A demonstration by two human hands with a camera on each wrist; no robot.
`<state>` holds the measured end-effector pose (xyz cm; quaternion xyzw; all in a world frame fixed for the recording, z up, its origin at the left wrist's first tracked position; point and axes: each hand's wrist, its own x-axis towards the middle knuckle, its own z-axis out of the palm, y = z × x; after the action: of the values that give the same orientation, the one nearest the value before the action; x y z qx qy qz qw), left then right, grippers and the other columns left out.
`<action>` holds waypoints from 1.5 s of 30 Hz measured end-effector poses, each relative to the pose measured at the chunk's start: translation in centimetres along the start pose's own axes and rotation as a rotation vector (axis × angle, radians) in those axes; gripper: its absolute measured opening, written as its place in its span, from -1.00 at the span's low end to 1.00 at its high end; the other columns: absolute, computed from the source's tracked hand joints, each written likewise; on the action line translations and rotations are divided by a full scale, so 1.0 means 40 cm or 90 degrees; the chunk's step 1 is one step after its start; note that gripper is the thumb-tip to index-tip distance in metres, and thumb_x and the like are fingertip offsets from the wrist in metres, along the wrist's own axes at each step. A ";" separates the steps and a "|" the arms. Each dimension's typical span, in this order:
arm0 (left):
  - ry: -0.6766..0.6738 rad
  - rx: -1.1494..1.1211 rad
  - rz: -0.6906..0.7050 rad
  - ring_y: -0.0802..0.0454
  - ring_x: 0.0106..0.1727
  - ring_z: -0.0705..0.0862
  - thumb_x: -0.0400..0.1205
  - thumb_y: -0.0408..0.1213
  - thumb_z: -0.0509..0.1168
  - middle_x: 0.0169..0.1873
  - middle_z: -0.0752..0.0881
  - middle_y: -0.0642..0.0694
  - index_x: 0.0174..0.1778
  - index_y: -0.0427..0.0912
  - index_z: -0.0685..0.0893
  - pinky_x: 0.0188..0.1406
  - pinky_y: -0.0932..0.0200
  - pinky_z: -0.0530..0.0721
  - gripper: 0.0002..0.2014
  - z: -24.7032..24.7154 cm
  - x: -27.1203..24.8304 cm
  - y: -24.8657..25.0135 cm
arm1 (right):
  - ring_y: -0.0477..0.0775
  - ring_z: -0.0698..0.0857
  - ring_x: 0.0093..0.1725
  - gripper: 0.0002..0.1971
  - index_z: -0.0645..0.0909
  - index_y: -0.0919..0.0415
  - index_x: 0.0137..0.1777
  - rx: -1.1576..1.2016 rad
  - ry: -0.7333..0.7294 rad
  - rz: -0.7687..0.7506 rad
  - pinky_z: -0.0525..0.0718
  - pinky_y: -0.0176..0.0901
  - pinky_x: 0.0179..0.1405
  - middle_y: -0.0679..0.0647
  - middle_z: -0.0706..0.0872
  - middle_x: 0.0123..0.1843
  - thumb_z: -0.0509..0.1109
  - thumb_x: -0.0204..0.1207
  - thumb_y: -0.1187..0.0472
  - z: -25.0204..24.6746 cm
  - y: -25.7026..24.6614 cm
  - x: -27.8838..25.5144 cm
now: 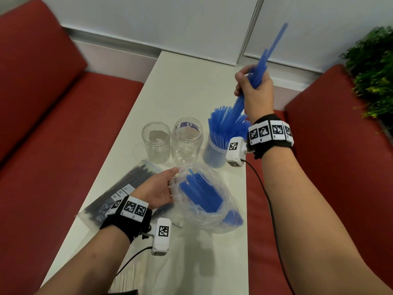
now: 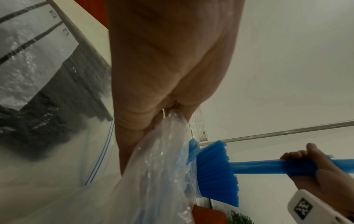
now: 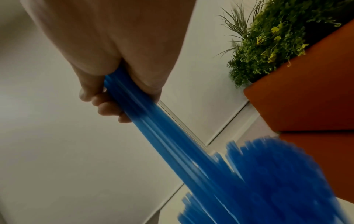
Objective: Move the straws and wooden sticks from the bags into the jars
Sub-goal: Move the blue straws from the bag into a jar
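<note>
Right hand (image 1: pixel 254 86) is a closed grip around a bundle of long blue plastic straws (image 1: pixel 258 71), lower ends poking into the clear jar packed with blue straws (image 1: pixel 214 152) on the white counter (image 1: pixel 187 81). Left hand (image 1: pixel 157 189) pinches the crumpled clear plastic bag (image 1: pixel 212 218), more blue straws inside. Two empty clear jars (image 1: pixel 156 143) stand beside; a zip bag of black straws (image 1: pixel 119 188) lies left.

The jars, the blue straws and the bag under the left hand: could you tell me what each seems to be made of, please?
Jars: clear and glossy, glass or rigid plastic; I cannot tell which.
Blue straws: likely thin translucent plastic, since light passes through the tubes.
Bag: soft clear plastic film, wrinkled and shiny, pinched by the left hand.
</note>
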<state>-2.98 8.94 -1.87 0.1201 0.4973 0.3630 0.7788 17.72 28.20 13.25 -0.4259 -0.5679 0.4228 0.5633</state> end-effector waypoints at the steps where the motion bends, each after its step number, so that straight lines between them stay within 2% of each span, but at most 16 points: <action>1: -0.003 -0.001 -0.002 -0.35 0.42 0.70 0.85 -0.06 0.17 0.38 0.74 -0.30 0.51 -0.16 0.64 0.47 -0.51 0.55 -0.61 0.000 0.001 0.000 | -0.02 0.65 -0.29 -0.91 0.60 0.11 0.01 -0.014 -0.017 0.013 0.74 -0.12 -0.15 -0.05 0.68 -0.22 0.45 0.61 0.28 0.004 0.009 -0.004; 7: -0.010 -0.007 0.003 -0.35 0.40 0.72 0.85 -0.07 0.17 0.38 0.74 -0.31 0.51 -0.18 0.64 0.43 -0.50 0.59 -0.61 0.003 -0.001 -0.008 | 0.02 0.68 -0.21 -0.88 0.65 0.45 0.05 -0.128 -0.020 0.132 0.68 -0.17 -0.05 0.17 0.70 -0.21 0.42 0.61 0.37 0.005 0.111 -0.062; 10: -0.014 -0.007 0.001 -0.34 0.40 0.72 0.85 -0.06 0.16 0.38 0.74 -0.31 0.52 -0.18 0.64 0.43 -0.50 0.60 -0.60 0.000 -0.002 -0.010 | 0.01 0.67 -0.15 -0.90 0.63 0.31 0.01 -0.133 0.004 0.158 0.68 -0.13 -0.03 0.13 0.69 -0.13 0.47 0.54 0.40 0.002 0.107 -0.067; 13: -0.022 0.003 -0.002 -0.32 0.38 0.74 0.85 -0.04 0.16 0.36 0.76 -0.29 0.52 -0.16 0.64 0.44 -0.47 0.61 -0.60 -0.001 -0.006 -0.007 | 0.01 0.70 -0.16 -0.77 0.53 0.16 -0.08 -0.065 0.030 0.052 0.74 0.01 0.02 0.09 0.64 -0.14 0.42 0.49 0.50 0.000 0.047 -0.038; 16: -0.020 0.012 -0.008 -0.32 0.39 0.73 0.86 -0.04 0.14 0.36 0.76 -0.29 0.52 -0.15 0.63 0.47 -0.46 0.59 -0.59 0.002 -0.006 -0.007 | -0.09 0.72 -0.27 -0.79 0.55 0.11 -0.05 -0.084 0.035 -0.052 0.80 0.06 -0.04 -0.01 0.65 -0.20 0.39 0.50 0.45 -0.001 0.003 -0.005; 19: -0.019 0.010 -0.006 -0.34 0.40 0.72 0.85 -0.05 0.16 0.36 0.75 -0.30 0.53 -0.17 0.62 0.49 -0.47 0.56 -0.59 0.008 -0.007 -0.009 | -0.10 0.72 -0.07 -0.90 0.65 0.10 0.06 -0.240 -0.003 -0.096 0.74 -0.01 0.10 -0.07 0.74 -0.07 0.33 0.65 0.27 0.008 0.026 -0.016; 21: -0.018 0.006 -0.002 -0.34 0.41 0.71 0.83 -0.06 0.19 0.37 0.75 -0.31 0.53 -0.19 0.63 0.49 -0.48 0.55 -0.59 0.010 -0.007 -0.012 | 0.01 0.70 0.24 -0.71 0.67 0.17 0.30 -0.398 -0.058 -0.066 0.62 -0.01 0.35 0.03 0.77 0.20 0.19 0.78 0.09 0.009 0.078 -0.040; 23: -0.020 -0.001 0.001 -0.36 0.42 0.70 0.83 -0.08 0.22 0.38 0.74 -0.32 0.53 -0.20 0.63 0.49 -0.49 0.55 -0.59 0.010 -0.006 -0.013 | 0.21 0.45 0.60 -0.57 0.54 0.18 0.53 -0.521 -0.155 0.019 0.22 0.17 0.69 0.13 0.61 0.52 0.04 0.84 0.00 0.008 0.132 -0.061; 25: -0.019 -0.011 -0.002 -0.37 0.44 0.69 0.83 -0.09 0.22 0.41 0.72 -0.33 0.53 -0.20 0.63 0.50 -0.51 0.53 -0.60 0.008 -0.006 -0.015 | 0.32 0.10 0.76 -0.54 0.38 0.10 0.65 -0.668 -0.260 0.099 -0.14 0.39 0.70 0.14 0.36 0.71 -0.05 0.85 -0.01 0.005 0.168 -0.079; 27: -0.025 -0.009 -0.002 -0.36 0.43 0.70 0.84 -0.08 0.20 0.40 0.72 -0.32 0.52 -0.20 0.64 0.48 -0.51 0.55 -0.60 0.004 -0.005 -0.017 | 0.37 -0.06 0.77 -0.54 0.28 0.00 0.70 -0.728 -0.291 0.129 -0.23 0.52 0.66 0.12 0.17 0.78 -0.08 0.85 0.02 -0.004 0.183 -0.084; 29: -0.034 -0.004 -0.002 -0.34 0.41 0.71 0.85 -0.07 0.19 0.38 0.74 -0.30 0.52 -0.18 0.64 0.47 -0.50 0.56 -0.60 -0.001 -0.004 -0.016 | 0.30 -0.09 0.79 -0.50 0.23 0.02 0.74 -0.634 -0.182 0.085 -0.28 0.47 0.68 0.12 0.16 0.79 -0.08 0.85 -0.06 -0.008 0.162 -0.082; 32: -0.036 -0.006 -0.006 -0.33 0.39 0.73 0.85 -0.07 0.17 0.37 0.75 -0.29 0.52 -0.18 0.64 0.46 -0.47 0.59 -0.60 -0.005 -0.002 -0.015 | 0.15 -0.09 0.80 -0.41 0.18 0.01 0.76 -0.534 -0.025 -0.061 -0.32 0.33 0.72 0.06 0.17 0.79 -0.08 0.81 -0.19 0.016 0.104 -0.072; 36: -0.018 -0.006 -0.013 -0.35 0.43 0.69 0.84 -0.06 0.20 0.40 0.73 -0.31 0.54 -0.19 0.62 0.50 -0.47 0.54 -0.58 0.006 0.011 -0.014 | 0.22 -0.14 0.80 -0.34 0.04 0.02 0.80 -0.771 -0.110 -0.249 -0.35 0.31 0.69 0.01 -0.01 0.82 -0.09 0.78 -0.25 0.091 0.077 -0.063; 38: -0.004 -0.007 -0.017 -0.36 0.44 0.69 0.83 -0.06 0.21 0.40 0.72 -0.32 0.53 -0.20 0.62 0.50 -0.49 0.55 -0.58 0.009 0.014 -0.014 | 0.23 -0.19 0.79 -0.30 -0.05 0.08 0.81 -0.901 -0.183 -0.194 -0.28 0.42 0.70 0.02 -0.10 0.83 -0.14 0.78 -0.26 0.109 0.112 -0.073; 42: -0.010 -0.009 -0.008 -0.36 0.42 0.70 0.84 -0.07 0.20 0.40 0.72 -0.33 0.53 -0.20 0.63 0.44 -0.47 0.60 -0.59 0.011 0.009 -0.016 | 0.28 -0.36 0.76 -0.26 -0.20 0.12 0.80 -0.983 -0.323 0.067 -0.28 0.55 0.64 0.01 -0.27 0.82 -0.22 0.77 -0.29 0.067 0.212 -0.117; 45: -0.016 -0.009 -0.007 -0.34 0.39 0.72 0.84 -0.07 0.19 0.38 0.74 -0.32 0.52 -0.20 0.64 0.31 -0.37 0.71 -0.59 0.006 0.005 -0.012 | 0.38 -0.40 0.73 -0.26 -0.17 0.03 0.80 -0.951 -0.331 0.055 -0.37 0.58 0.60 0.03 -0.31 0.81 -0.19 0.74 -0.33 0.061 0.214 -0.113</action>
<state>-2.49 8.78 -2.17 0.1167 0.4853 0.3609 0.7878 15.36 26.25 3.75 -0.6005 -0.7978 0.0368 -0.0392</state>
